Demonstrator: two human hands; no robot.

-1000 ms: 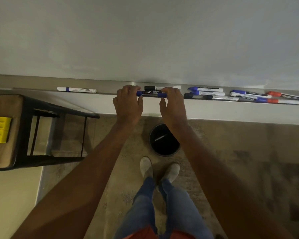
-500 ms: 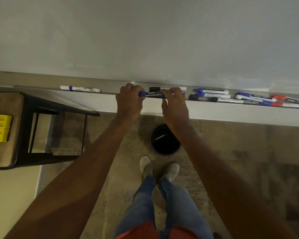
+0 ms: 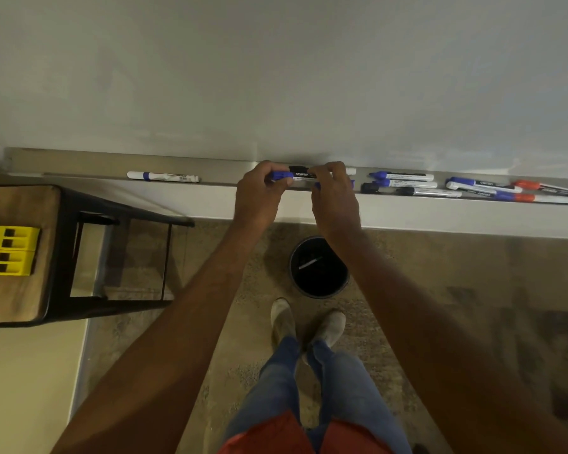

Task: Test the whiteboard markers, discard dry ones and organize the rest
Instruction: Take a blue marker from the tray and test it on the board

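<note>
A blue whiteboard marker (image 3: pixel 300 175) lies level between both hands, just above the marker tray (image 3: pixel 79 167) at the foot of the whiteboard (image 3: pixel 276 77). My left hand (image 3: pixel 259 198) pinches its blue cap end. My right hand (image 3: pixel 333 198) grips the barrel's right part. Behind it a black-capped marker (image 3: pixel 298 168) lies in the tray, mostly hidden. One blue-banded white marker (image 3: pixel 163 176) lies alone to the left. Several blue, black and red markers (image 3: pixel 407 184) are heaped on the tray's right.
A round black bin (image 3: pixel 318 267) stands on the floor below my hands with one marker inside. A dark-framed wooden stool (image 3: pixel 17 204) at the left carries a yellow holder (image 3: pixel 9 250). My feet stand just before the bin.
Both hands with the blue marker have risen slightly against the tray. The grip is the same, and the cap still sits on the marker.
</note>
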